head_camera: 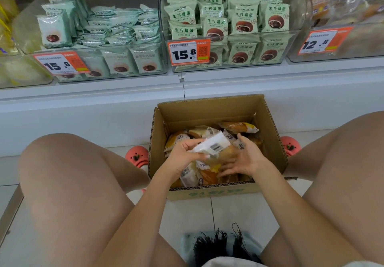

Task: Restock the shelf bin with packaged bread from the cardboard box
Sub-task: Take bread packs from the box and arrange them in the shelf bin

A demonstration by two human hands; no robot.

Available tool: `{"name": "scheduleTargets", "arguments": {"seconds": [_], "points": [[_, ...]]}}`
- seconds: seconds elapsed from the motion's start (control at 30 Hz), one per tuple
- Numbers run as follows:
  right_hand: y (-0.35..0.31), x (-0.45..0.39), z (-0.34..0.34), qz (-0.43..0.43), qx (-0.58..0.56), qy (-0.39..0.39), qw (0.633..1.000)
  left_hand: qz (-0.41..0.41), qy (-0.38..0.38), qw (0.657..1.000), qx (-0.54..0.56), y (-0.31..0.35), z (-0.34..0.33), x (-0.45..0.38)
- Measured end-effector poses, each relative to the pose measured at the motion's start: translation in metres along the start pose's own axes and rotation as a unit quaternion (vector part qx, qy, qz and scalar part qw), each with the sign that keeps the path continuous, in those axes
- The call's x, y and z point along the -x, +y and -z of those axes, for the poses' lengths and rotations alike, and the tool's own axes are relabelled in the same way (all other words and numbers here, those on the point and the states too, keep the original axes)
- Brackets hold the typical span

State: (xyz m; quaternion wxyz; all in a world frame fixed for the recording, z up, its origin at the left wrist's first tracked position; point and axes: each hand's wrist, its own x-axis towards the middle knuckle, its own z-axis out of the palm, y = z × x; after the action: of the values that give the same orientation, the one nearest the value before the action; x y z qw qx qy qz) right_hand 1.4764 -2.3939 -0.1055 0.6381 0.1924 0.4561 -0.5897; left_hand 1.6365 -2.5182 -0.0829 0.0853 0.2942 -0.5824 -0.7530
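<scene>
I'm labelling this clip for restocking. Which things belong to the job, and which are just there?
Job:
cardboard box
bread packet, gripped by left hand, right hand alongside
packets in box

Just there:
green snack bins
price tags
pink shoes

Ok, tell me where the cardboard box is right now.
In the head view the cardboard box stands open on the floor, centre frame, between the person's knees, just below the white shelf base.

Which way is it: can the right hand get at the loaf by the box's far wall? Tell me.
Probably yes. The right hand is open over the box, and the loaf lies on top of the pile just beyond its fingers, with nothing covering it.
</scene>
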Motion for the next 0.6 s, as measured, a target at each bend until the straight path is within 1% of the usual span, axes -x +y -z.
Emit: {"name": "scheduleTargets", "arguments": {"seconds": [0.03,0.1,0.17,0.23,0.27,0.3,0.33,0.37,0.47,0.6], "points": [[0.002,0.000,-0.001,0.008,-0.015,-0.001,1.000,-0.002,-0.003,1.000,-0.015,0.000,-0.001,-0.001],[0.004,0.000,-0.006,0.044,-0.042,0.016,0.998,-0.007,-0.037,0.998,-0.043,0.002,-0.001,-0.001],[0.005,-0.002,-0.013,0.079,-0.022,0.040,0.996,0.008,-0.085,0.995,-0.055,0.007,0.000,0.000],[0.004,-0.003,-0.017,0.108,-0.004,0.055,0.993,0.041,-0.128,0.991,0.008,0.010,-0.001,0.001],[0.003,-0.004,-0.018,0.124,-0.011,0.061,0.990,0.063,-0.132,0.987,0.062,0.011,-0.001,0.002],[0.002,-0.003,-0.018,0.141,-0.022,0.064,0.988,0.091,-0.117,0.982,0.114,0.010,0.000,0.001],[0.001,-0.001,-0.019,0.155,-0.032,0.056,0.986,0.117,-0.097,0.977,0.147,0.009,0.000,0.000],[0.001,0.000,-0.019,0.168,-0.040,0.043,0.984,0.137,-0.084,0.975,0.155,0.008,0.001,-0.001],[0.002,0.000,-0.023,0.183,-0.046,0.001,0.982,0.165,-0.106,0.974,0.111,0.006,-0.005,0.002],[0.004,-0.003,-0.025,0.209,-0.006,-0.029,0.978,0.150,-0.089,0.981,0.083,0.003,-0.012,0.002]]}}
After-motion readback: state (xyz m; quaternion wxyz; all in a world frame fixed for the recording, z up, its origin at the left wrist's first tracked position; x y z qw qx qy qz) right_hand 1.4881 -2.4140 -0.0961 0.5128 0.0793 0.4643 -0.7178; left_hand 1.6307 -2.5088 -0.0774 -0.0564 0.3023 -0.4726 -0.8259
